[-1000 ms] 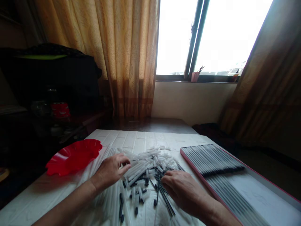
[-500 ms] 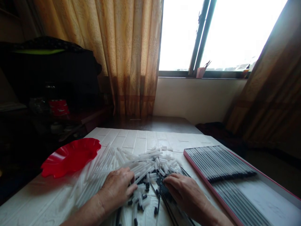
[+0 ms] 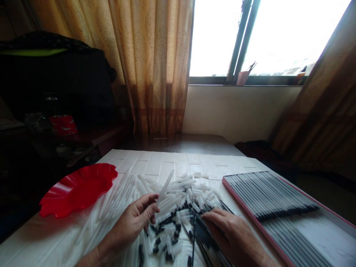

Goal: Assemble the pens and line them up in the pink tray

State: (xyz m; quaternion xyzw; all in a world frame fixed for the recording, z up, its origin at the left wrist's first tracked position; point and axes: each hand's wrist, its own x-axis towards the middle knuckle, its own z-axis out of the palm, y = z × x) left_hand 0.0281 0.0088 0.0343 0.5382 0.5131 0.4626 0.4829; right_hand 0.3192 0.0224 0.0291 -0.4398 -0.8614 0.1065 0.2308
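My left hand (image 3: 133,220) pinches a clear plastic pen barrel (image 3: 165,186) and holds it tilted up above a heap of clear barrels and caps (image 3: 178,196). Small black end pieces (image 3: 164,237) lie scattered in front of the heap. My right hand (image 3: 228,231) rests palm down on a bundle of thin black refills (image 3: 203,233), fingers curled onto them. A flat pink-edged box (image 3: 278,207) at the right holds neat rows of assembled pens.
A red scalloped plastic dish (image 3: 76,189) sits at the table's left. The table (image 3: 178,163) has a white brick-pattern cover. Behind are tan curtains (image 3: 150,66), a bright window (image 3: 267,37) and dark bags (image 3: 55,74) on the left.
My left hand has picked one clear barrel out of the heap and lifted it. My right hand slid slightly right along the black refills. The view tilted a little.
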